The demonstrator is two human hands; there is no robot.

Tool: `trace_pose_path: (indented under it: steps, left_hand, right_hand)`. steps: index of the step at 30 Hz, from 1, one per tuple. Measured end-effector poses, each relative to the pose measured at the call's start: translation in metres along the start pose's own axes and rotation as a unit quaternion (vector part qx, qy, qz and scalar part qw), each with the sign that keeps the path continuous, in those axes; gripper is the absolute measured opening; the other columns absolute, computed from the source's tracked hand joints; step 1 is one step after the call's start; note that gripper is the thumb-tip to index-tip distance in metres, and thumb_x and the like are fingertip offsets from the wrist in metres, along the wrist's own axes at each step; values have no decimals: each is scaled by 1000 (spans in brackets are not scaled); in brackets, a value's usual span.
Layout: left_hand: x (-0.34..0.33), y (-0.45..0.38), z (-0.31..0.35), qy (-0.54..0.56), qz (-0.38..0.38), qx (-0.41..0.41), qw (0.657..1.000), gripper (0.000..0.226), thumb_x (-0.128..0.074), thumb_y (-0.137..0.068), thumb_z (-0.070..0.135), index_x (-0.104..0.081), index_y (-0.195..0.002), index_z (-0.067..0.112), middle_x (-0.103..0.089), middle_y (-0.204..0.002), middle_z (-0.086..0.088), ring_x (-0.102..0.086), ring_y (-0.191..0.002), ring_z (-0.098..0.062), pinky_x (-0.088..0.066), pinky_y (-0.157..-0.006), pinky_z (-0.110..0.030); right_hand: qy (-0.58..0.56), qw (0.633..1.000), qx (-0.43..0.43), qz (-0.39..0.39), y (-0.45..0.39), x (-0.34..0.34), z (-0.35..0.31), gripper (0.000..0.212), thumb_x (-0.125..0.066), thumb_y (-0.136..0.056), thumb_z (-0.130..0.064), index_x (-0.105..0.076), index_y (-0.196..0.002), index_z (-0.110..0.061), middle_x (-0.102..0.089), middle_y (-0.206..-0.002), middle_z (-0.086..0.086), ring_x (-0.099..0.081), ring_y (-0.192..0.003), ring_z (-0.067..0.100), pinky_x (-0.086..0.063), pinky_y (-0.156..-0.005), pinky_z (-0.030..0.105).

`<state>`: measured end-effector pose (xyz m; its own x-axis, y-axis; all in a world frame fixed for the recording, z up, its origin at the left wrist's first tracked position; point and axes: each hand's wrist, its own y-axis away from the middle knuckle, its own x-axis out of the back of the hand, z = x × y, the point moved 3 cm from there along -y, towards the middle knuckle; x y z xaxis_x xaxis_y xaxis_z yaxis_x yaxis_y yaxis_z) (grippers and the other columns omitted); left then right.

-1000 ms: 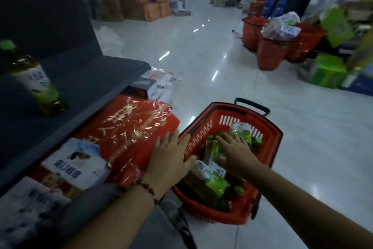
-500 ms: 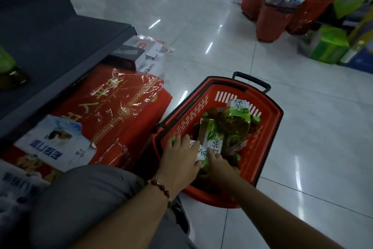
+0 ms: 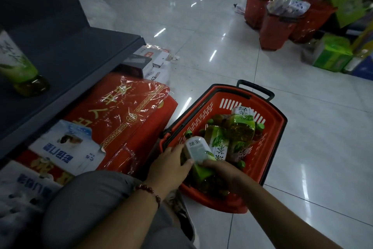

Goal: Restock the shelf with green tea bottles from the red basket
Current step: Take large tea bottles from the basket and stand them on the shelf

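Both hands grip one green tea bottle (image 3: 198, 153) at red basket's (image 3: 279, 125) near-left corner: left hand (image 3: 168, 166) at label side, right hand (image 3: 224, 172) around lower body. Another bottle (image 3: 19, 67) on shelf (image 3: 80, 53).

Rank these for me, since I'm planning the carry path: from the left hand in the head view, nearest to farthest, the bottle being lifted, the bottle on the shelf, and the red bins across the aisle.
1. Lifted green tea bottle: in the left hand, over the red basket.
2. Shelf bottle: far left, upright on the shelf.
3. Red bins: across the aisle, upper right.
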<state>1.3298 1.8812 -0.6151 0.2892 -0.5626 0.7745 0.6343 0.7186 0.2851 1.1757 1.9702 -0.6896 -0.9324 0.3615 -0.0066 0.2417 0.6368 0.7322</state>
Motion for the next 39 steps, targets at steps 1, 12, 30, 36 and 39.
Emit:
trace_pose_path:
  steps: [1, 12, 30, 36, 39]
  left_hand:
    - [2, 2, 1, 43, -12, 12, 999, 60, -51, -98, 45, -27, -151, 31, -41, -149, 2, -44, -132, -19, -38, -91, -28]
    - [11, 13, -3, 495, 35, 123, 860, 148, -81, -33, 79, -10, -155, 34, -55, -139, -5, -54, -126, -28, -45, -105, -51]
    - [113, 111, -27, 518, 107, 1, 849, 56, -75, -74, 48, -54, -126, 46, -72, -114, 9, -70, -104, -15, -58, -88, -40]
    - [199, 178, -30, 401, 227, -24, 887, 63, -77, -62, 66, -59, -119, 46, -72, -114, 13, -70, -101, -11, -60, -81, -42]
    - [229, 218, -24, 393, 312, -47, 864, 58, -74, -63, 55, -62, -118, 40, -73, -110, 12, -72, -97, -10, -60, -83, -42]
  right_hand:
    - [-14, 1000, 9, -9, 6, -3, -4, 42, -73, -83, -35, -59, -116, -13, -70, -110, 14, -68, -101, 32, -56, -90, 41]
    - [306, 903, 281, 107, 71, -51, -59, 104, -67, -52, -73, -29, -142, -37, -48, -124, -3, -54, -112, 19, -58, -85, 39]
    - [41, 953, 280, -111, 152, -122, -113, 49, -77, -80, -32, -53, -122, -28, -68, -114, 1, -74, -90, 17, -60, -79, 33]
    - [76, 894, 415, -150, 203, -173, -167, 61, -81, -76, -27, -54, -130, -33, -67, -119, -5, -73, -95, 17, -60, -83, 38]
    - [80, 856, 468, -205, 230, -205, -187, 65, -78, -80, -25, -52, -140, -29, -70, -121, -3, -72, -101, 18, -57, -90, 41]
